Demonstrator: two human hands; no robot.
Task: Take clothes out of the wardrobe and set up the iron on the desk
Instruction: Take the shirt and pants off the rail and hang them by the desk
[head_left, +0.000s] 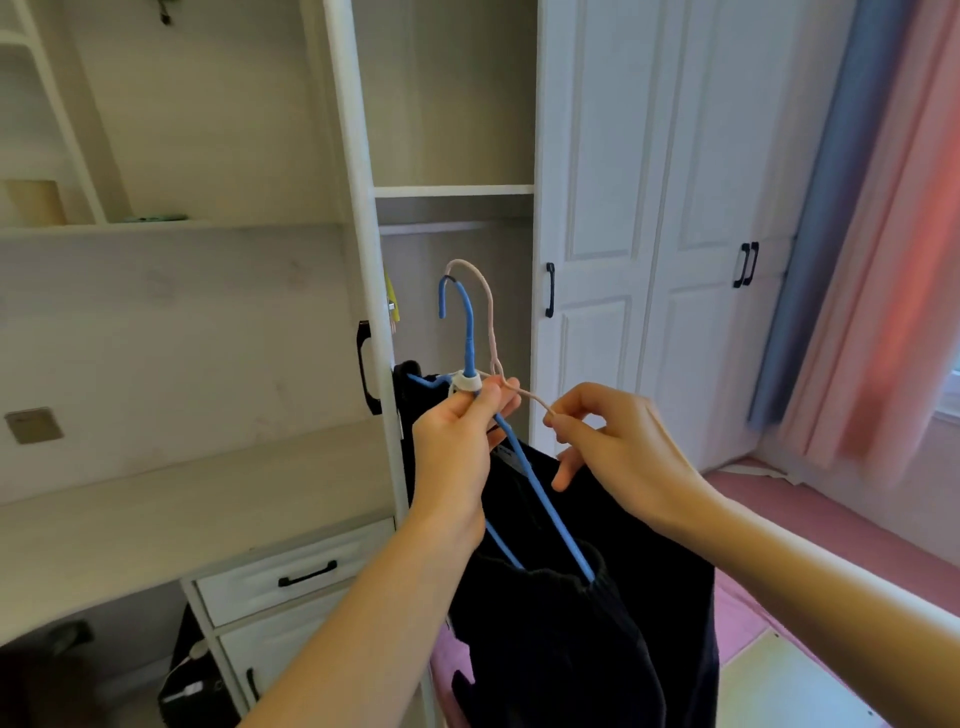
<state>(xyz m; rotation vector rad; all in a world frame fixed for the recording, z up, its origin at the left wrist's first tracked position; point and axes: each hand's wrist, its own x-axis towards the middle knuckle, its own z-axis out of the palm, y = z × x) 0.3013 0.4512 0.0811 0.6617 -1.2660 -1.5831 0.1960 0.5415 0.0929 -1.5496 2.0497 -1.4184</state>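
Both hands are raised in front of the open wardrobe (452, 156), each pinching a hanger. The left hand (457, 441) grips the blue hanger (470, 332) just under its white collar, fingers curled round the neck, with the hook standing upright above the fist. The right hand (613, 441) pinches the wire of the pink hanger (485, 301) between thumb and forefinger, the other fingers loosely curled below. The pink hook rises just behind the blue one, and the two necks cross close to the left fingertips.

A dark, nearly black garment (587, 613) hangs from the blue hanger — its shoulders slope down toward the camera, and the cloth falls between the forearms, well clear of the wardrobe rail (436, 227). A small pale tag shows at the collar, too small to read.

To the left lies the pale wood bench (182, 499), with white drawers (291, 571) and black handles beneath it. To the right stand shut white wardrobe doors (649, 208) and blue-and-pink curtains (857, 234) — a pink bed (831, 525) lies below. No brand or writing is legible anywhere.
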